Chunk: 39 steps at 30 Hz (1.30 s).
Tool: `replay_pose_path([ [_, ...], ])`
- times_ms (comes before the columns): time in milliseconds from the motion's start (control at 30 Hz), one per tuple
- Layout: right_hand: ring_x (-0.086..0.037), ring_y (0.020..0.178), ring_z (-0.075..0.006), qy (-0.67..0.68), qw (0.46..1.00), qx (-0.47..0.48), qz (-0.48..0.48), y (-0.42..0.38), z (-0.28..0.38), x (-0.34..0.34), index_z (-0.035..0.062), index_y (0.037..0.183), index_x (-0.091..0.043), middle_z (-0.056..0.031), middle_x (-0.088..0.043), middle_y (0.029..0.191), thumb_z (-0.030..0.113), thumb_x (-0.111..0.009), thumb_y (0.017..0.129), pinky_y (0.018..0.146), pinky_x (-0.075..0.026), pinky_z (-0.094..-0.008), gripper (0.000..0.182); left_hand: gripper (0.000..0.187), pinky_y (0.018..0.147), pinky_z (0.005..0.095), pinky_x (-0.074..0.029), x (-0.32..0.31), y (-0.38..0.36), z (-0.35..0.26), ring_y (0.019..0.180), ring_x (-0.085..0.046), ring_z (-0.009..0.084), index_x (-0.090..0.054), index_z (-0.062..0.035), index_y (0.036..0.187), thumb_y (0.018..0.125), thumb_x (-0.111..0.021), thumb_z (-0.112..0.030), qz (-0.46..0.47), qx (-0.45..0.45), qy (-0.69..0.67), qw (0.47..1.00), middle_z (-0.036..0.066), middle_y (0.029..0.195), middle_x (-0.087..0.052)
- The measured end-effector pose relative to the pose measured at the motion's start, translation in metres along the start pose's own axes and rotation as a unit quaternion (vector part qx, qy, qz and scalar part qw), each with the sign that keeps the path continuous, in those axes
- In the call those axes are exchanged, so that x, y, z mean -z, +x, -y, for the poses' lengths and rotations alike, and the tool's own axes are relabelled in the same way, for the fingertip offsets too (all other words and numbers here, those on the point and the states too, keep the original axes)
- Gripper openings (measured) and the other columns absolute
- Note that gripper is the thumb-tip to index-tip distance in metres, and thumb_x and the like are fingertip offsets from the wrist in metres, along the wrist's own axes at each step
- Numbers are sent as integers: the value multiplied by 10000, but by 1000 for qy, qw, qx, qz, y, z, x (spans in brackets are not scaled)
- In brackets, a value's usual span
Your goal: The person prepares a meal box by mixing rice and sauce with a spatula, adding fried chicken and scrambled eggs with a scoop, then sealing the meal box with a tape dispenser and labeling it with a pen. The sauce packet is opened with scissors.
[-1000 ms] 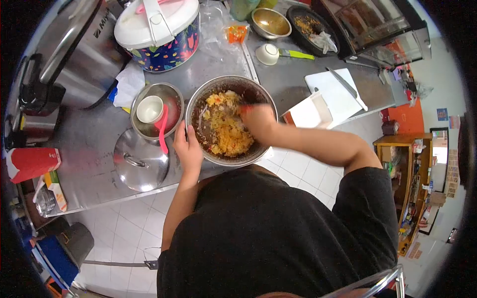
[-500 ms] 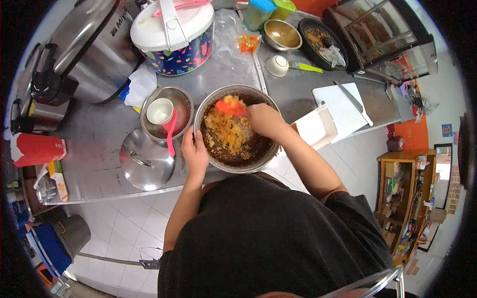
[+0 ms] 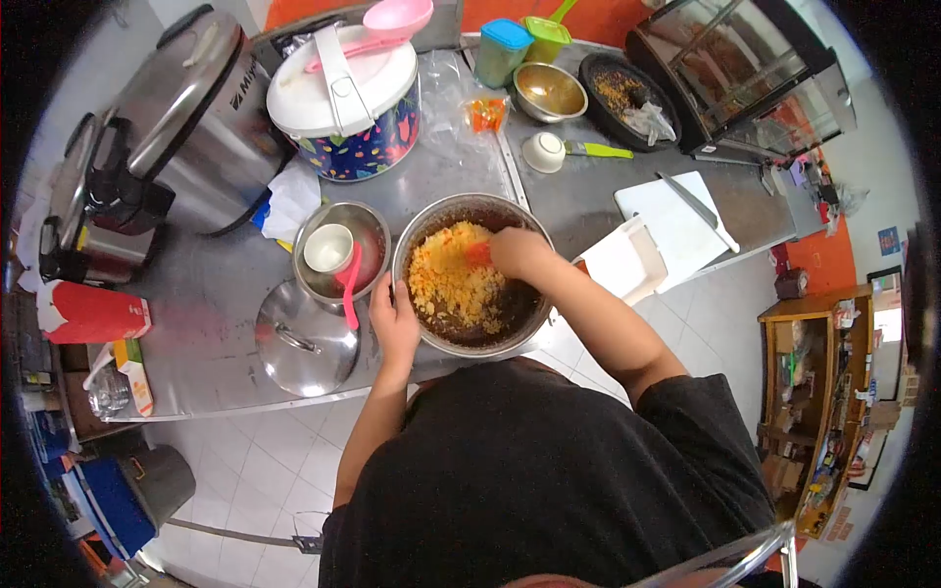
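Note:
A large metal pot [image 3: 405, 338] stands near the counter's front edge, with orange-yellow rice [image 3: 456, 284] in its left part and a dark bottom showing at the right. My left hand [image 3: 394, 318] holds the pot by its left rim, thumb up along the side. Inside the pot my right hand [image 3: 521, 255] is closed round a red-orange spoon [image 3: 477, 254], whose tip is down in the rice and partly hidden. Just left of the pot, a metal bowl [image 3: 378, 233] holds a white cup [image 3: 328, 248] and a pink spoon [image 3: 351, 284].
A steel lid [image 3: 307, 343] lies front left. Behind are a floral container [image 3: 363, 147], a large steel cooker [image 3: 211, 147], a golden bowl [image 3: 551, 93] and a black mortar [image 3: 598, 103]. To the right are a white box [image 3: 622, 265] and a knife [image 3: 689, 199] on a white board [image 3: 676, 240].
The red-orange spoon has gone from raised with rice on it to down in the rice, which now looks more spread and heaped at the left. The whole view has shifted slightly.

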State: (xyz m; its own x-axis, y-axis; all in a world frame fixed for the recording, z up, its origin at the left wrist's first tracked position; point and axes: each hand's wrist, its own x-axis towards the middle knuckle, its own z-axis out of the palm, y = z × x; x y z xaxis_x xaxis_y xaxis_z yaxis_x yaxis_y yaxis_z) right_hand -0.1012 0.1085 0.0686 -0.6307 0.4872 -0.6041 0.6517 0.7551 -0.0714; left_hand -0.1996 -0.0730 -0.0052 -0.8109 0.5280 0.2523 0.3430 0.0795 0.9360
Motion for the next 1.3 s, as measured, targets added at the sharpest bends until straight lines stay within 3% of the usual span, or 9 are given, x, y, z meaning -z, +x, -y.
replay_pose_path([
  [100,-632,785,-256,-2,988,28,-153,-3,19,7,51,805,-662,-139,-643,797,119,-470,769,669,-508,-358,208,220,757,327,-421,-1,0,6,816,-559,257,-529,61,991,846,-487,-100,-4,11,5,1000,180,885,-584],
  [433,-638,738,-256,-138,977,142,-74,7,60,-69,72,799,-665,-117,-648,794,162,-515,756,592,-507,-347,180,223,752,322,-421,1,-2,0,816,-559,245,-534,47,995,852,-483,-116,6,23,-6,1000,169,889,-586],
  [567,-627,827,-233,-77,983,158,54,-29,44,11,74,880,-661,-100,-643,903,175,-543,762,648,-502,-346,195,232,768,329,-420,1,-3,7,838,-562,256,-536,44,997,855,-484,-132,4,3,26,1000,174,906,-588],
  [733,-637,757,-260,-182,960,211,-29,-28,28,-35,57,821,-656,-126,-642,811,177,-521,754,593,-505,-371,193,236,778,338,-418,-1,-3,7,851,-562,274,-537,35,998,856,-484,-146,-6,12,14,1000,175,914,-588],
  [833,-638,767,-229,-184,964,189,40,-40,24,1,64,827,-664,-106,-647,867,177,-536,748,598,-504,-363,188,227,774,338,-417,0,-3,5,842,-561,274,-539,28,990,854,-483,-144,4,18,3,1000,175,905,-588],
  [933,-637,660,-214,-205,971,20,-119,-20,12,7,89,711,-670,-80,-647,728,154,-569,717,510,-497,-321,120,216,766,339,-418,1,-2,2,834,-562,273,-541,22,983,851,-482,-138,5,13,34,999,174,887,-588],
  [1033,-631,622,-220,-182,941,155,-240,11,11,-22,97,668,-655,-77,-630,653,131,-570,694,491,-494,-320,96,208,761,339,-417,1,-1,0,822,-561,266,-544,19,978,851,-480,-133,9,1,28,1000,170,868,-588],
  [1200,-633,672,-247,-150,942,298,-21,-65,41,-19,40,745,-636,-119,-634,750,95,-528,712,561,-508,-365,126,199,757,336,-417,2,-3,-3,805,-559,250,-548,18,969,851,-480,-127,6,13,22,1000,163,853,-591],
  [1300,-632,685,-240,-137,960,241,-43,-51,14,-3,53,759,-638,-100,-633,756,95,-528,718,559,-504,-352,125,198,755,333,-418,2,-4,-3,801,-559,244,-547,20,970,851,-482,-125,4,15,17,1000,159,854,-592],
])
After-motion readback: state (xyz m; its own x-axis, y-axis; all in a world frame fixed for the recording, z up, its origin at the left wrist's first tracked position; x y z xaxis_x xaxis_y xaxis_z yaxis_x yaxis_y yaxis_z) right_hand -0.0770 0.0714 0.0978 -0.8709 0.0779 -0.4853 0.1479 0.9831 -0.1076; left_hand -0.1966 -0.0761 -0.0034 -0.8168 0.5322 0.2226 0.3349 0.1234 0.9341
